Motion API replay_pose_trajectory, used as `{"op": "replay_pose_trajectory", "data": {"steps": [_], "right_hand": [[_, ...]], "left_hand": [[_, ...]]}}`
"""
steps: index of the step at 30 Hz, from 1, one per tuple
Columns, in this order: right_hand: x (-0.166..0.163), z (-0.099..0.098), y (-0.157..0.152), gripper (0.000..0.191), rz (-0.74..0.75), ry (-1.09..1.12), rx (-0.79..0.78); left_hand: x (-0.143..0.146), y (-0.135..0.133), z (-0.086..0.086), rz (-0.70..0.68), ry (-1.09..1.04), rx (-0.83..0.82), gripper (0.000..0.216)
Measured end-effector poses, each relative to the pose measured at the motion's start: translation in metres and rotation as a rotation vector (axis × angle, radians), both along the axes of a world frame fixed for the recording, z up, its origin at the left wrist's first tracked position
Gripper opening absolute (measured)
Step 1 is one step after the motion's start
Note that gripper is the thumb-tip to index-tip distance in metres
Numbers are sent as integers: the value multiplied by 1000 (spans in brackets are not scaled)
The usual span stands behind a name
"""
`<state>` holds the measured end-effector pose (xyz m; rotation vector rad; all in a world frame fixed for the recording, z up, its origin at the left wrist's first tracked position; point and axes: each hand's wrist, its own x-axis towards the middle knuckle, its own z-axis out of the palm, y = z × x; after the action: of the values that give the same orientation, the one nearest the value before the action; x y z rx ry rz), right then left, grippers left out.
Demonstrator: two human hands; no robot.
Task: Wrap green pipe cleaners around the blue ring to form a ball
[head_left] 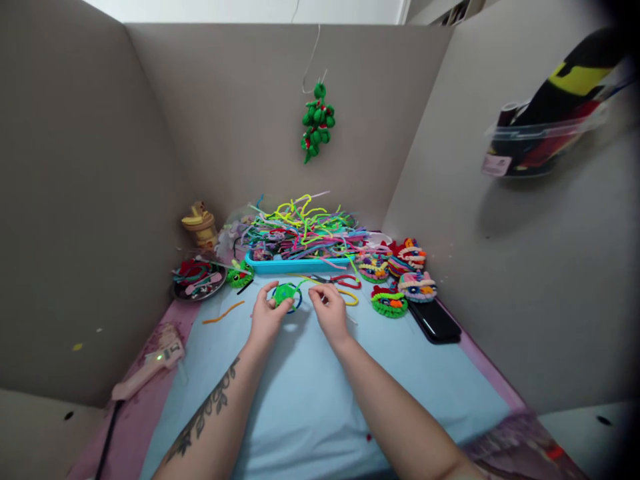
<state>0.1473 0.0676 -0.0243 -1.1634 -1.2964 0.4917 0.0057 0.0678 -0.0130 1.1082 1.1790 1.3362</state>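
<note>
My left hand [270, 309] grips a round green piece of coiled pipe cleaner [285, 294] with a dark blue loop around it, between thumb and fingers. A light green pipe cleaner strand [301, 283] runs from that piece toward the right. My right hand [326, 303] is closed in a pinch near the strand's end; the fingertips hide what they hold. Just behind the right hand lie scissors with red handles [350, 281] and a second pair with yellow handles [354, 299]. An orange pipe cleaner [223, 313] lies left of my left hand.
A blue tray [300, 266] heaped with pipe cleaners stands at the back. Finished colourful fuzzy heads [389, 302] and a black phone [436, 323] are at right. At left are a metal bowl [176, 291], a green fuzzy head [241, 274] and a glue gun [150, 370]. Grey panels enclose the table.
</note>
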Motion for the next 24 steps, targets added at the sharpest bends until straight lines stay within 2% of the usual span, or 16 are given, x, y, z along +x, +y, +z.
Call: {"op": "replay_pose_trajectory", "data": {"steps": [5, 13, 20, 24], "right_hand": [[-6, 1, -5, 20, 50, -149, 109], [-4, 2, -4, 18, 79, -232, 113], [1, 4, -2, 10, 96, -228, 56], [4, -1, 3, 13, 210, -128, -38]], "left_hand": [[2, -3, 2, -73, -102, -7, 66], [4, -6, 8, -160, -125, -13, 69], [3, -8, 12, -253, -93, -4, 71], [0, -8, 12, -324, -52, 12, 71]]}}
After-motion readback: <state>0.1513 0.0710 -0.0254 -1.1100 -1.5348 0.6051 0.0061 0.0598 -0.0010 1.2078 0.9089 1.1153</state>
